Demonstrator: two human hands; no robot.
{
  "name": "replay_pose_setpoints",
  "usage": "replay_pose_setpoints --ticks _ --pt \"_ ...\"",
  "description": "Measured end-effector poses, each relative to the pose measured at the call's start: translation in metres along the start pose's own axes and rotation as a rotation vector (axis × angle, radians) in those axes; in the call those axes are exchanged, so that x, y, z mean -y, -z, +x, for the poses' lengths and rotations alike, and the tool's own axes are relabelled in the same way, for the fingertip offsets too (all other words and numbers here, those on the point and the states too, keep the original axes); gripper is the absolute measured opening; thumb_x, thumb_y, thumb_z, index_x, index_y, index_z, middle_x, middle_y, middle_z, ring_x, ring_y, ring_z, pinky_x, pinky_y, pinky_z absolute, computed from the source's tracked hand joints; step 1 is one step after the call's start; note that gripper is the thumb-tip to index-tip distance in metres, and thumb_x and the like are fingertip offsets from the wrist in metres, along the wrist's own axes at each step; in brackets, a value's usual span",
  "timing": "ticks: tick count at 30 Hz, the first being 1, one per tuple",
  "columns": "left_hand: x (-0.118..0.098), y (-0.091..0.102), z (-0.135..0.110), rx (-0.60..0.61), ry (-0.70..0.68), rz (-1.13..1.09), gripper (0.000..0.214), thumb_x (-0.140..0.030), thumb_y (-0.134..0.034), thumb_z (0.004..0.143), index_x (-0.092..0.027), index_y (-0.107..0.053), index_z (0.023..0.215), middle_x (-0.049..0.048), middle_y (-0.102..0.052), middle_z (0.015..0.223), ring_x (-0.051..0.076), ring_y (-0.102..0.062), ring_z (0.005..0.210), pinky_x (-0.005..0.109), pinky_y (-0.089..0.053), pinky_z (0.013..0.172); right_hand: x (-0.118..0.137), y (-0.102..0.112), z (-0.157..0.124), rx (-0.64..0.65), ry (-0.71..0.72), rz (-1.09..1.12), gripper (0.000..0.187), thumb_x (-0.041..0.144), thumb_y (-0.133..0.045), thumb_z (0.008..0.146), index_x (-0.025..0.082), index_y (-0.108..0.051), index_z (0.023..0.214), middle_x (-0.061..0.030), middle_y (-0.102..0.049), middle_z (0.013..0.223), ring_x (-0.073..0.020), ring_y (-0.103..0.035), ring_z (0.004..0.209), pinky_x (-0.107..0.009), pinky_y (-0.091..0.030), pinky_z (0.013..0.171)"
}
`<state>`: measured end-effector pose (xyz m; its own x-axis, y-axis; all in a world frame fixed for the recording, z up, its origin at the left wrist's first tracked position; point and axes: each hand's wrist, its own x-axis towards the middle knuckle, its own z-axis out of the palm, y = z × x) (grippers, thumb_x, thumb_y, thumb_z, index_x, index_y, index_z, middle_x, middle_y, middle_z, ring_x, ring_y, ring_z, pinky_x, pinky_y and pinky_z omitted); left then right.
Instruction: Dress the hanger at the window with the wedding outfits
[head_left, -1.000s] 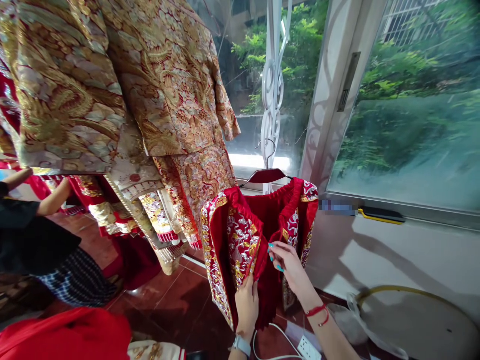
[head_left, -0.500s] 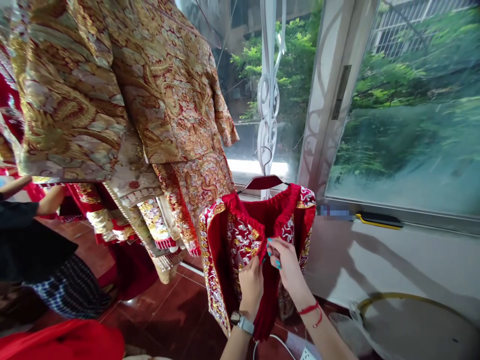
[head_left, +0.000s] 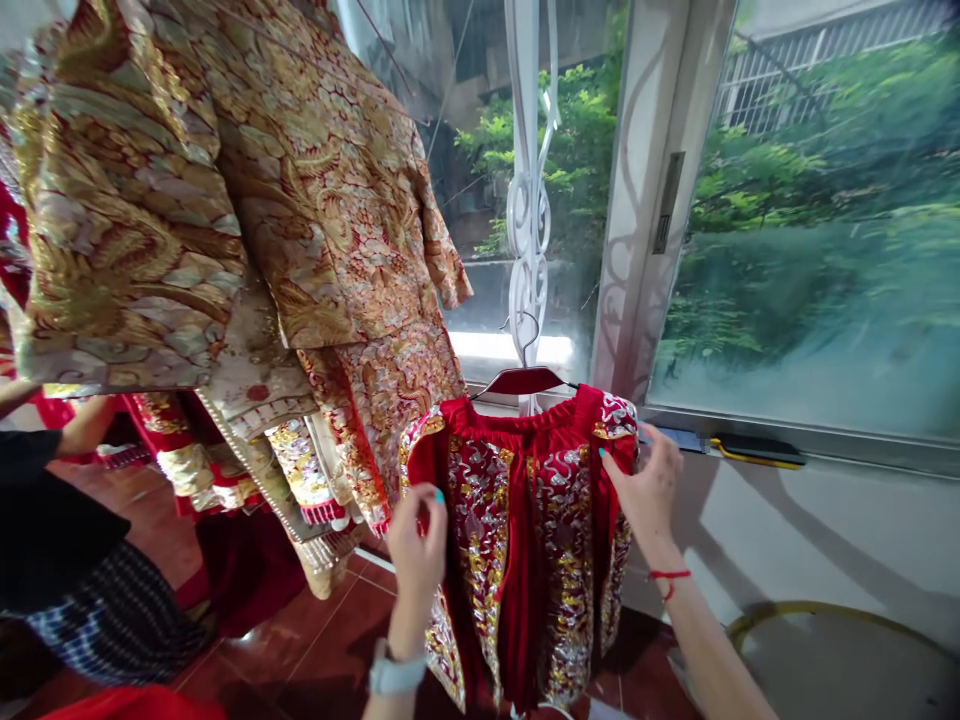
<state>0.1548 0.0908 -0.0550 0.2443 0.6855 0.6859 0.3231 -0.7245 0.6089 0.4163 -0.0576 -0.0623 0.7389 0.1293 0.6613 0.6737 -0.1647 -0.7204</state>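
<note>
At the far left edge another person's black sleeve (head_left: 52, 520) and bare forearm (head_left: 82, 425) reach in under a row of hanging clothes. Above them hang two gold embroidered jackets, one at the left (head_left: 127, 210) and one beside it (head_left: 330, 170), with matching gold-and-red skirts (head_left: 300, 450) hanging below and fringed hems near the red tiled floor (head_left: 315, 640).

The person's left hand (head_left: 416, 545), with a watch (head_left: 394, 675) on its wrist, is closed on the left edge of a red embroidered skirt (head_left: 525, 540). The thumb lies on the front of the cloth and the fingers are tucked behind it. The skirt hangs from a dark red hanger (head_left: 523, 380), whose hook is caught on the white scrollwork grille (head_left: 529, 210) of the window. It hangs low in the middle of the view, just right of the gold clothes and in front of the window sill. Its gathered waistband is stretched flat between the two hands, and silver-and-gold panels run down its front.

The right hand (head_left: 649, 490), with a red string bracelet (head_left: 667, 577) at its wrist, is clamped on the right end of the waistband, its fingers curled over the embroidered corner.

Further right, a black and yellow tool (head_left: 757, 450) lies on the sill below the glass. Its kind cannot be told. At the lower right stands a round surface (head_left: 885, 660) with a yellow rim.
</note>
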Motion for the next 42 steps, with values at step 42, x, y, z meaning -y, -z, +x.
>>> replay_pose_setpoints --ticks 42 --pt "-0.002 -0.052 0.011 -0.278 0.046 0.012 0.087 0.009 -0.030 0.073 -0.018 -0.015 0.154 0.0110 -0.007 0.164 0.025 -0.009 0.150 0.045 -0.018 0.123 -0.034 0.018 0.121 0.981 0.223 -0.004 0.043 0.058 -0.040 0.090 0.021 -0.058 0.102 -0.0092 -0.069 0.103 -0.0293 -0.062 0.103 -0.041 -0.049 0.094"
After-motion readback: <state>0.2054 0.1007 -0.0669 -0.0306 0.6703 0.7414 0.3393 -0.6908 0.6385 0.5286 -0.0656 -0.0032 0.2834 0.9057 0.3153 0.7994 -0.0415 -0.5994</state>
